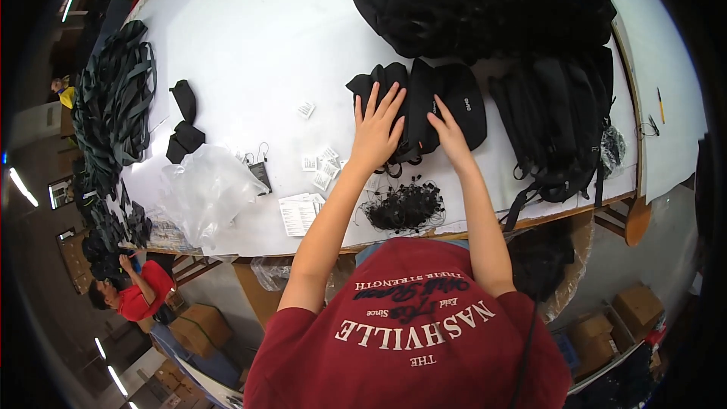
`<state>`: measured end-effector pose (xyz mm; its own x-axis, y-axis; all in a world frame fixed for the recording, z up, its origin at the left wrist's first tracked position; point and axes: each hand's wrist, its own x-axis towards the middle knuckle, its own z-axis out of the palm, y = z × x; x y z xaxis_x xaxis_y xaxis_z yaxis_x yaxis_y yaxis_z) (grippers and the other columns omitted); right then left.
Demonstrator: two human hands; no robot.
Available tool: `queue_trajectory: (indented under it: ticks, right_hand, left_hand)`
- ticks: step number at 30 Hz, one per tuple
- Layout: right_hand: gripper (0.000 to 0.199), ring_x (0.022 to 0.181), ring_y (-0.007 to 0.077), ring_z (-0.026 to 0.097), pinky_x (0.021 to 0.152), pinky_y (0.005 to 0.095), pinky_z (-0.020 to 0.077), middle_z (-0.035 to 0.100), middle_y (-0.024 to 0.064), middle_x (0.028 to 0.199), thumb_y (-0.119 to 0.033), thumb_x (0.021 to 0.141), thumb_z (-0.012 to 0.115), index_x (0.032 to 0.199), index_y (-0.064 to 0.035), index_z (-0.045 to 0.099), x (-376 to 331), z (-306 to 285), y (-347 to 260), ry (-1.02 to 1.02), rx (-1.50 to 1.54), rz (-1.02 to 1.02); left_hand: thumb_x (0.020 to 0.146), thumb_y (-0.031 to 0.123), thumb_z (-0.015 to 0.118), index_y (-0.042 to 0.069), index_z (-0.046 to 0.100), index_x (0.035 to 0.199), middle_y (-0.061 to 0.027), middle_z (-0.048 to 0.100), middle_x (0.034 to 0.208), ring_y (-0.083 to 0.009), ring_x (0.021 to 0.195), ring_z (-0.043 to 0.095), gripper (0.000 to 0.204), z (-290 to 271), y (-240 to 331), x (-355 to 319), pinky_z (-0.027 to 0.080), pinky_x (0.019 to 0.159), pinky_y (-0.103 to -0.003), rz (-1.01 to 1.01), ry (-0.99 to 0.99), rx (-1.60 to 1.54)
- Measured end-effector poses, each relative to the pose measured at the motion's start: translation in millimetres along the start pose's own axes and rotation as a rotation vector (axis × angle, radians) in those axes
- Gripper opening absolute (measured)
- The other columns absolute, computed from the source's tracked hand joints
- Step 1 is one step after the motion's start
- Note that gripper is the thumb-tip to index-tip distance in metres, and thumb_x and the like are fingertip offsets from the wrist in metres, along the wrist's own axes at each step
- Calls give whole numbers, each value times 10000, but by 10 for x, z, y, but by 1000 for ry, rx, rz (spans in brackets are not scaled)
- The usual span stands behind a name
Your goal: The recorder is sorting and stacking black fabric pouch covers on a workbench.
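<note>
A black fabric bag (pixel 463 106) with small light lettering lies on the white table in front of me. My left hand (pixel 376 132) rests flat on the folded left part of the bag, its fingers spread wide. On the bag's middle, beside a fold, lies my right hand (pixel 450 138), with fingers stretched out and apart. A small strap loop shows at the bag's near edge. Close below it sits a tangled heap of thin black cords with small tags (pixel 405 206). What is under the folds is hidden.
Black bags (pixel 485 0) are heaped at the far side, and a black backpack (pixel 556 129) lies to the right. Dark straps (pixel 113 98), a clear plastic bag (pixel 208 189) and white paper labels (pixel 297 213) lie leftward. A person in red (pixel 144 295) is beyond the table.
</note>
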<state>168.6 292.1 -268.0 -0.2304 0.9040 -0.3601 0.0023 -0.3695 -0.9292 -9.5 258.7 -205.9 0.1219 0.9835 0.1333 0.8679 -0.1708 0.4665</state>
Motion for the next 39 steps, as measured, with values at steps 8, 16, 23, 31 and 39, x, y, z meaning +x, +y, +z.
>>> queue_trajectory:
  ticks: [8,16,23,31,39]
  right_hand:
    - [806,1318,249,431,1072,306,345,378,206,1473,-152,861,685,1514,-47,223,-326,290,-208,-90,-31,-115]
    - [569,1309,269,463,1055,311,366,455,195,1434,-183,955,543,1467,-42,341,-172,470,-144,88,-38,-178]
    - [459,1326,290,432,1087,340,324,464,186,1421,-208,1000,434,1434,-62,408,-115,350,-85,31,-42,-255]
    - [612,1322,363,355,1069,460,319,406,179,1429,-218,853,635,1399,-44,419,-308,-262,-33,569,-1082,-190]
    - [522,1164,277,553,970,354,434,557,158,1276,-109,863,662,1343,-43,468,-379,42,-223,356,-390,-442]
  left_hand:
    - [849,388,635,194,421,1444,-40,321,1540,-322,1456,165,661,-75,8,-96,46,1159,-552,5,-46,-50]
    - [924,356,560,163,425,1439,-48,320,1540,-317,1452,182,566,-45,-5,-67,42,1154,-552,-12,-16,-39]
    - [961,254,494,138,435,1428,-29,389,1503,-262,1412,304,485,18,98,20,166,1158,-458,108,10,-22]
    - [960,306,506,146,446,1422,-21,383,1506,-255,1414,295,492,21,142,33,160,1160,-459,129,5,31]
    - [951,281,527,172,463,1409,-39,403,1489,-284,1366,349,475,4,167,58,203,1135,-460,107,48,33]
